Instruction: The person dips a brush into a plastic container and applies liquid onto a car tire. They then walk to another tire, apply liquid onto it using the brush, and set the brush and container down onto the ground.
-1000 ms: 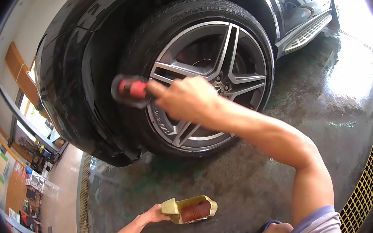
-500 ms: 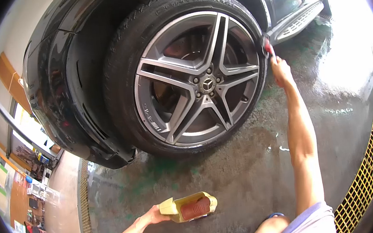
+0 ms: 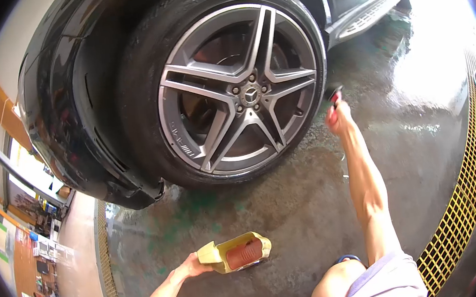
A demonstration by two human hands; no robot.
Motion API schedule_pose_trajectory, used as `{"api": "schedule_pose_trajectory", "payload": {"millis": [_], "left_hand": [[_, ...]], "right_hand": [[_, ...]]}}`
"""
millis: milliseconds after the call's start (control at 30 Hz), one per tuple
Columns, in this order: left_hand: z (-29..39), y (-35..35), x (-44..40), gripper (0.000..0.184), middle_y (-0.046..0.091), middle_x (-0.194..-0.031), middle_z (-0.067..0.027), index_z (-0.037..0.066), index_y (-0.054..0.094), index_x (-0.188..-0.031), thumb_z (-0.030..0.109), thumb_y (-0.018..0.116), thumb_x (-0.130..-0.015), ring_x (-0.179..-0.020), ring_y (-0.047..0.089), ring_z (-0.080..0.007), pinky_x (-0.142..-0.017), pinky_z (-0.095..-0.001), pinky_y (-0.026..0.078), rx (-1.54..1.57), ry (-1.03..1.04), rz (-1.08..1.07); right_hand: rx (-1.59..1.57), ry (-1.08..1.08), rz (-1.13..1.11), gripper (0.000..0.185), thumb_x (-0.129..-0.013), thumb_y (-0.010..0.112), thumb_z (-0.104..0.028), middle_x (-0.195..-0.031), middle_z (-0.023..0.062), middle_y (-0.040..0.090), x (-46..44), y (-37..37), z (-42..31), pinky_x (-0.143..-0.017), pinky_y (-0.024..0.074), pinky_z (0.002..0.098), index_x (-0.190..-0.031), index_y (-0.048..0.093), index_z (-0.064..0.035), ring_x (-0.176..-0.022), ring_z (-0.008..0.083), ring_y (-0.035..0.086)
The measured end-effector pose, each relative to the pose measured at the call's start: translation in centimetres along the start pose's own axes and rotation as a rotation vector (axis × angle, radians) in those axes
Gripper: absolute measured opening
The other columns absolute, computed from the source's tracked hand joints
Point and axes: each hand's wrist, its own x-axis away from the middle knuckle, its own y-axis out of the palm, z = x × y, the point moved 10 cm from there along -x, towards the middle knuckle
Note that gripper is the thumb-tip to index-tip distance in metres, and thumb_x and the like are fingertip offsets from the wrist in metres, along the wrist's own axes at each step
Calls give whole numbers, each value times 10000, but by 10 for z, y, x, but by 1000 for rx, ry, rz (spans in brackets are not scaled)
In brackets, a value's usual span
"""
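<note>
My left hand point(image 3: 195, 265) grips one end of a cut-open yellow plastic container point(image 3: 218, 252), held above the wet floor. Reddish-brown contents point(image 3: 245, 254) lie inside it. My right hand point(image 3: 339, 118) is closed round a small brush point(image 3: 336, 94) with red and dark parts; its head is too blurred to make out fully. The brush is just right of the tire point(image 3: 143, 60), apart from it. A grey five-spoke alloy wheel point(image 3: 227, 95) sits inside that black, shiny tire.
The black car's bumper point(image 3: 66, 125) fills the upper left, and its running board point(image 3: 366, 19) reaches back at right. Yellow floor grating point(image 3: 457, 225) runs along the right side, and another grating strip point(image 3: 107, 264) along the left. Shelves with goods point(image 3: 48, 255) stand at far left.
My right hand has drawn the brush off the tire's right edge, down and toward me. The left hand still holds the container. The view has shifted slightly.
</note>
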Motion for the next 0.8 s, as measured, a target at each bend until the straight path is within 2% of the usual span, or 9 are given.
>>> {"api": "schedule_pose_trajectory", "payload": {"millis": [100,200,267,367,467,533,600,667,800], "left_hand": [[-6,0,2,537,750,-1248,-63,51,668,-1320,92,837,-812,-1142,671,-150,-1005,-343,530,26,17,20],[-16,0,1,532,750,-1247,-65,52,671,-1317,99,839,-815,-1134,670,-145,-1000,-343,533,-32,8,7],[-1,0,-1,527,755,-1232,-70,58,675,-1312,101,839,-812,-1121,675,-145,-993,-343,536,-64,7,-6],[22,-3,-1,519,760,-1207,-77,57,679,-1302,101,839,-810,-1098,684,-147,-982,-345,542,-35,70,5],[16,-4,-2,503,761,-1191,-78,51,680,-1294,96,840,-819,-1080,689,-147,-970,-345,546,-38,49,16],[9,-3,-4,492,760,-1190,-78,47,681,-1287,98,843,-825,-1080,689,-147,-967,-343,547,-74,43,-1],[10,-3,2,482,762,-1183,-79,49,685,-1277,98,846,-825,-1078,692,-147,-963,-342,548,-85,67,9],[21,-2,5,473,765,-1172,-80,55,692,-1265,99,849,-820,-1073,696,-149,-957,-342,551,-68,139,48],[16,-3,6,475,769,-1157,-76,58,697,-1250,90,849,-802,-1055,704,-148,-941,-342,560,-59,21,42]], "right_hand": [[46,-269,-209,357,-1054,593,-532,-604,-22,502,64,110,-79,-372,421,231,-1016,512,-186,-428,95,480],[369,-437,-396,332,-1048,620,-456,-678,18,563,146,217,-114,-378,424,240,-1012,548,-133,-447,105,493],[603,-688,-346,346,-1049,606,-442,-685,21,591,223,272,-108,-396,442,260,-1075,604,-97,-462,115,526],[881,-1025,-423,339,-1049,558,-332,-747,166,679,325,329,-53,-544,578,444,-1135,621,-10,-617,297,717],[1219,-1321,-677,459,-1029,559,-225,-814,309,693,403,339,53,-618,592,529,-1361,462,76,-704,428,730],[1331,-1524,-943,636,-1020,602,-269,-715,259,695,435,327,114,-566,575,537,-1515,370,56,-607,436,708],[1444,-1529,-1229,572,-1012,613,-256,-690,224,688,447,320,141,-535,580,508,-1490,453,14,-582,394,719],[1548,-1796,-1127,534,-1011,615,-253,-724,201,691,447,322,137,-510,577,498,-1477,459,-45,-596,370,736],[1686,-1941,-628,485,-1058,564,-281,-808,196,707,399,341,18,-468,591,452,-1493,372,-187,-623,352,751]]}}
